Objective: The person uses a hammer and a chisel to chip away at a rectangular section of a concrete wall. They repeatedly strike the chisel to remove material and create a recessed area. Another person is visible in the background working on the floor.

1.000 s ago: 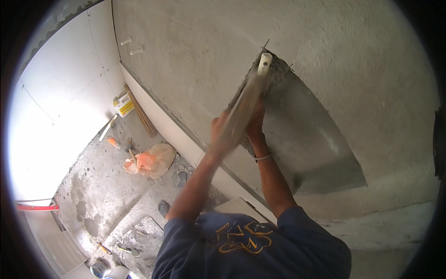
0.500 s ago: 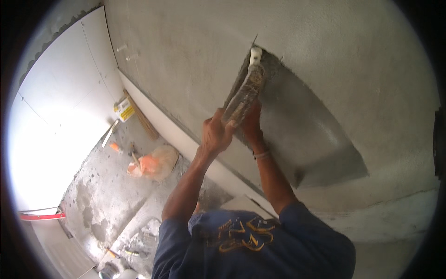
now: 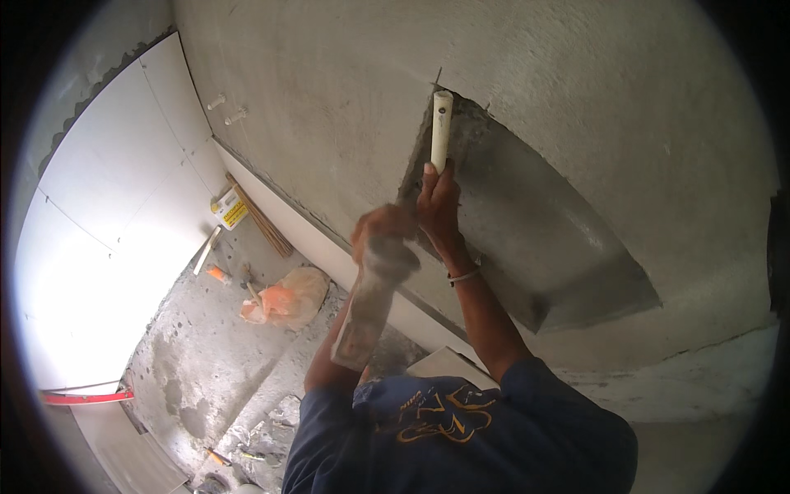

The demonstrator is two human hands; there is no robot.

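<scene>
My right hand [image 3: 440, 202] is closed round the lower end of a short white plastic pipe [image 3: 442, 128]. The pipe stands nearly upright in front of the pointed top of a dark, smooth mortar patch [image 3: 551, 222] on the grey wall. Just to the left, my left hand [image 3: 383, 226] is smeared by motion, with its fingers curled. From it hangs a long, flat, mortar-caked tool [image 3: 366, 317] with a rounded dark part near the hand; blur hides its exact kind. The tool covers part of my left forearm.
White panels [image 3: 115, 222] line the left side. On the rough floor lie a crumpled plastic bag [image 3: 300, 300], an orange-handled tool [image 3: 218, 274] and a white strip [image 3: 207, 251]. A white-and-yellow jug [image 3: 230, 209] stands by wooden strips [image 3: 262, 221]. Two small pipe stubs [image 3: 236, 115] jut from the wall.
My left hand has swung the caked tool down and away from the pipe, so it now points toward me. The white pipe shows more fully in my right hand.
</scene>
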